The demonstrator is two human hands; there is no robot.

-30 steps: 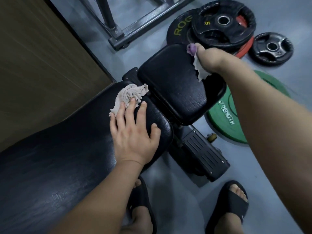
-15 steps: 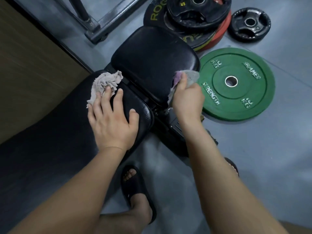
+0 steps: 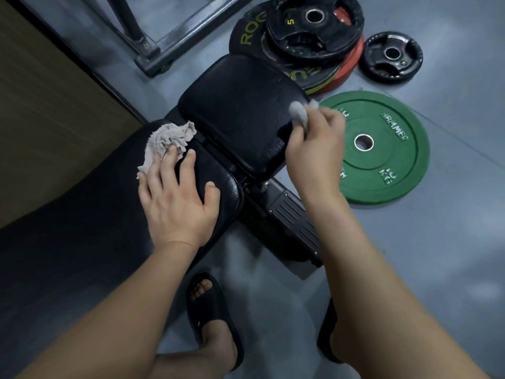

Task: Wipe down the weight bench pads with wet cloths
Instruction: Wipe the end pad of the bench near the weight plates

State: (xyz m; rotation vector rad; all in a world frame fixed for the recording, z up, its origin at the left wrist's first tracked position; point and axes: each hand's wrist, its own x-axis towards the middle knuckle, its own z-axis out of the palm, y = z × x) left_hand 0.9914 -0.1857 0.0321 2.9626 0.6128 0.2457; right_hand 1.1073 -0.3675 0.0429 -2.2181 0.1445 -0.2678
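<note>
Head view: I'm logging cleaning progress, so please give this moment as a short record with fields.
left hand: flat on the long pad, fingertips on the crumpled cloth
right hand: grips the grey cloth against the right edge of the seat pad
floor: green plate to the right of the seat pad; stacked plates beyond it
footwear: black slides

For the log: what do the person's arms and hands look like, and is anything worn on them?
The left hand and right hand are bare: no gloves, rings or watch visible. The left forearm and right forearm are uncovered to the frame edge, with no sleeve in view. Nails look short and unpainted.
</note>
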